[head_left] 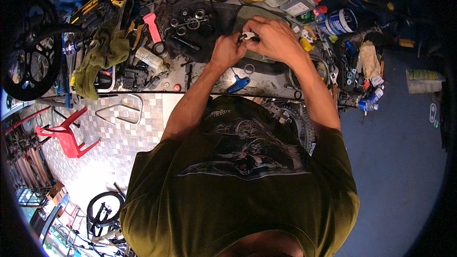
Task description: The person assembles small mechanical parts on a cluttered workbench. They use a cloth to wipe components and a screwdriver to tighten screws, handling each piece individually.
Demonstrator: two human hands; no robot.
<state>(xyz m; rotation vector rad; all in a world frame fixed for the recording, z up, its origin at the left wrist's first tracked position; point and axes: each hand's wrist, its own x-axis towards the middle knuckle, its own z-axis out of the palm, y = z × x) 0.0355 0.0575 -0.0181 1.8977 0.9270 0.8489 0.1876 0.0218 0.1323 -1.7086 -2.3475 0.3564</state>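
Note:
Over the far middle of the workbench, my hands meet at a small silver metal part (248, 35) with a dark end. My left hand (227, 52) is closed, its fingers pinching the dark end. From the other side my right hand (273, 38) curls round the silver part with its fingers bent. The part's exact kind is too small to make out. Beneath the hands lies a grey-green mat (243, 15). Nearer to me, a blue-handled hex key (238, 84) and a metal ring (249, 69) rest on the bench.
Several bearings and rings (193, 24) lie left of my hands, near a pink-handled tool (152, 27). A green rag (98, 57) hangs over the bench's left edge. Bottles (302, 3) and a blue-white tub (339, 21) crowd the far right. A red chair (69, 138) stands lower left.

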